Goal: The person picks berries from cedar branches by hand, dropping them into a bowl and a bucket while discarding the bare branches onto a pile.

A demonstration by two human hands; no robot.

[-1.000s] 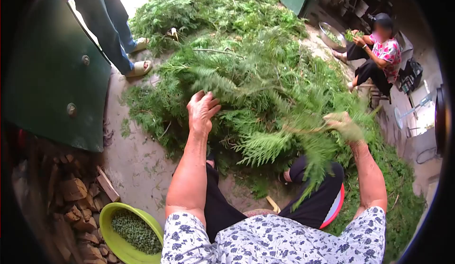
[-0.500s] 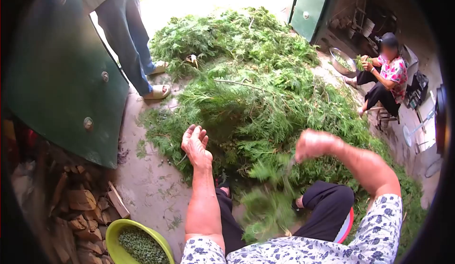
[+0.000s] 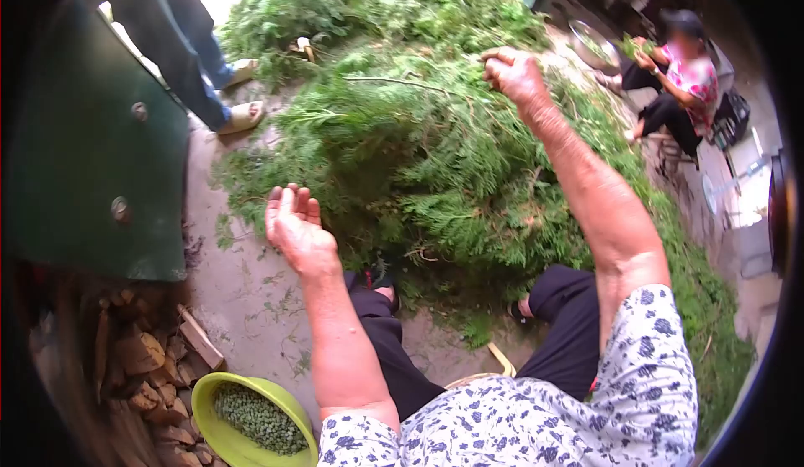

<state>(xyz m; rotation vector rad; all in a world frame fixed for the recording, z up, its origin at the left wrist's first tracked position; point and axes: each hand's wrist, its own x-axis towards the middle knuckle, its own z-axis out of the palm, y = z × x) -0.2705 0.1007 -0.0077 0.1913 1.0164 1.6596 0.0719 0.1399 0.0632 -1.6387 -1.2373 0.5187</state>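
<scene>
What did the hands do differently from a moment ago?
The right hand let go of the leafy sprig it was swinging down by the knees and reached up and forward over the big pile of green branches, closing its fingers there. The left hand stayed open, drifting a little left off the pile's edge. The green bowl of small green seeds and the seated person stayed put.

Right hand (image 3: 512, 73) fisted over green pile (image 3: 435, 149); whether sprig sits inside fist cannot tell, fingers curl away from camera. Left hand (image 3: 293, 224) palm mostly turned away, contents unseen. Standing person (image 3: 188, 40) left of both hands cut off at top edge, only legs, sandals show. Seated person (image 3: 678, 73) right of raised fist: face blurred, handful too small to identify. Green bowl (image 3: 251, 421) below left hand clipped by bottom edge.
</scene>
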